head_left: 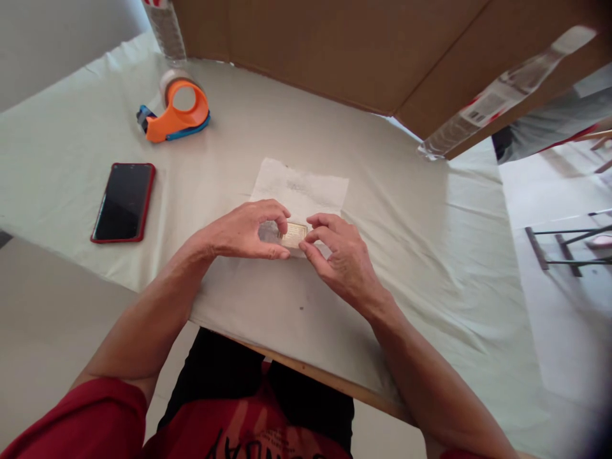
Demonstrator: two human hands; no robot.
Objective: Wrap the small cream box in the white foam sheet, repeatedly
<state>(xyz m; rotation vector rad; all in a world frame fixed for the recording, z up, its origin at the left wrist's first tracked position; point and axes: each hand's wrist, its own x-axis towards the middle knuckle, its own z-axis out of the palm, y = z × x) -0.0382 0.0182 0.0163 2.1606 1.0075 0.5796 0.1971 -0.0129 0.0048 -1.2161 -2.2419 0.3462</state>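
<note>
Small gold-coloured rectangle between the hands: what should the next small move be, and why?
I'd bring the left hand's thumb in toward its index finger to steady the left end of the gold-coloured rectangle. That thumb and finger stand apart there, while the right hand's fingertips are at the other end; whether they grip it I can't tell.

I'm live from the head camera, tipped forward and down over the bench [406, 255], left hand [246, 231] and right hand [345, 255] close below, cardboard [315, 48] across the top.
</note>
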